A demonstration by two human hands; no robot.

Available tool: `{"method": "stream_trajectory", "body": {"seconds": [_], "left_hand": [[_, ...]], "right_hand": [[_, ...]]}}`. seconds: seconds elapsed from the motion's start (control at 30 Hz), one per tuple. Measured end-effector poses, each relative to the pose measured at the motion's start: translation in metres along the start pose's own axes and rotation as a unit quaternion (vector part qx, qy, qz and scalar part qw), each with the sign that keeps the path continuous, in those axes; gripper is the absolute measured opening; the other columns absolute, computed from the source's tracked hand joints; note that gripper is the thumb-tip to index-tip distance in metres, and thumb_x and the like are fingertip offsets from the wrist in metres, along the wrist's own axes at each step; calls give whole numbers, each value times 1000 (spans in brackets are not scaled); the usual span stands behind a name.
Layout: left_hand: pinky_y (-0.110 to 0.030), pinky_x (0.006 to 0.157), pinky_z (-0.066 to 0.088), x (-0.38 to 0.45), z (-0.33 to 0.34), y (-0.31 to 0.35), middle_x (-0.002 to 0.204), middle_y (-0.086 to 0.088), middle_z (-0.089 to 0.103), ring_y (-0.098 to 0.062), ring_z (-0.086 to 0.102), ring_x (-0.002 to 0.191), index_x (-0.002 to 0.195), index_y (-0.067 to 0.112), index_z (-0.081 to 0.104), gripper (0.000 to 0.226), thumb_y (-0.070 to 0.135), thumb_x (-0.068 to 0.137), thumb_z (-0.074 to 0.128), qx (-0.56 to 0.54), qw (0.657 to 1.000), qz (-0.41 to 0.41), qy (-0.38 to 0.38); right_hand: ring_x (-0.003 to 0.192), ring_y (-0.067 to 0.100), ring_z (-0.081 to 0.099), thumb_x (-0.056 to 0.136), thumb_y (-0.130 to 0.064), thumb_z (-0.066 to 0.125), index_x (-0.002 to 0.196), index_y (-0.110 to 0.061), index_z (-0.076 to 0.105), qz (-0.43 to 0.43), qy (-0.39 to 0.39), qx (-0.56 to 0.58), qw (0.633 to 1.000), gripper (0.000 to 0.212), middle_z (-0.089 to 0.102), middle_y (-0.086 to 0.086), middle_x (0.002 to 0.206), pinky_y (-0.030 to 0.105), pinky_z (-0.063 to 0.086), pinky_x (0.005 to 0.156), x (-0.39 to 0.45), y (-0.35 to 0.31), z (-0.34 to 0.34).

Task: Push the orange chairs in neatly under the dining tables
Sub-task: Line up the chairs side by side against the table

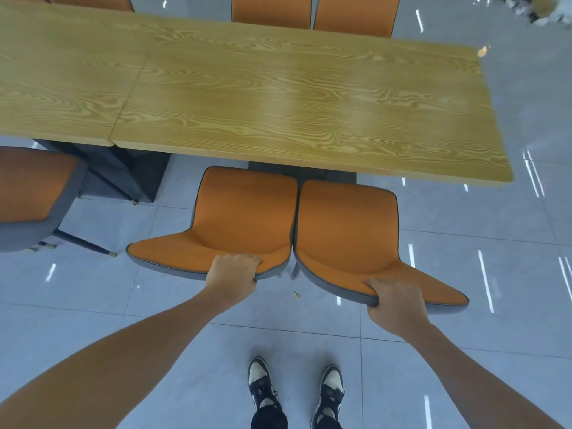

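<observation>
Two orange chairs with grey backs stand side by side in front of me, touching each other. My left hand (232,272) grips the top edge of the left chair (244,212). The backrest top of the right chair (346,230) is held by my right hand (393,301). The front of both seats sits just under the near edge of the wooden dining table (278,97); most of each seat is out from under it.
A third orange chair (28,190) stands at the left, angled away from the second table (55,82). More orange chairs (312,10) line the far side. Dark table bases (123,178) stand underneath. A small scrap (297,294) lies on the grey tiles by my feet.
</observation>
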State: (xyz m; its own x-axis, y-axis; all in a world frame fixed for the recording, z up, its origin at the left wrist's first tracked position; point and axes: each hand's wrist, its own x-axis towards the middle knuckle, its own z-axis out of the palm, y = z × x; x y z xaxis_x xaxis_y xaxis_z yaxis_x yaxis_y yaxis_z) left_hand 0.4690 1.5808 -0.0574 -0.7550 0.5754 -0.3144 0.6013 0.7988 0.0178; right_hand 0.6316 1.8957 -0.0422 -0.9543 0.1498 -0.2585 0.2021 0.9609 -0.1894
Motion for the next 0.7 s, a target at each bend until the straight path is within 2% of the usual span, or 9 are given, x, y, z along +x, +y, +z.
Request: {"method": "stream_trajectory", "body": {"seconds": [0.13,0.27,0.47,0.63,0.7], "left_hand": [[-22,41,12,0,1,3,54,8,54,-14,42,47,72,26,64,9,20,69,69,6,1000,6,8],[-22,41,12,1,-1,4,53,8,51,-14,41,45,67,25,58,13,19,69,69,2,1000,6,8],[-23,40,13,1,-1,4,55,7,55,-14,42,46,76,27,65,9,19,71,66,-5,1000,2,-2],[-22,41,15,1,-2,6,58,8,56,-14,43,48,79,27,68,11,19,72,67,-6,1000,0,-5],[-23,42,17,0,-3,7,64,8,57,-15,45,52,84,28,67,11,21,75,67,-5,1000,-5,-3]], "right_hand": [[38,15,35,49,-12,66,60,-25,52,7,-10,-7,1000,22,40,-7,43,16,14,42,0,2,1],[38,13,30,48,-13,67,58,-26,53,10,-10,-19,1000,22,41,-6,43,16,11,42,2,2,2],[38,13,37,49,-14,64,59,-25,52,18,-20,-19,999,18,42,-7,44,19,21,38,2,3,3],[39,11,34,51,-15,67,58,-26,50,22,-9,-23,999,22,34,-11,43,17,15,41,1,3,2],[41,10,36,55,-17,68,65,-31,57,24,-2,-23,999,20,36,-13,45,17,17,41,1,4,1]]}}
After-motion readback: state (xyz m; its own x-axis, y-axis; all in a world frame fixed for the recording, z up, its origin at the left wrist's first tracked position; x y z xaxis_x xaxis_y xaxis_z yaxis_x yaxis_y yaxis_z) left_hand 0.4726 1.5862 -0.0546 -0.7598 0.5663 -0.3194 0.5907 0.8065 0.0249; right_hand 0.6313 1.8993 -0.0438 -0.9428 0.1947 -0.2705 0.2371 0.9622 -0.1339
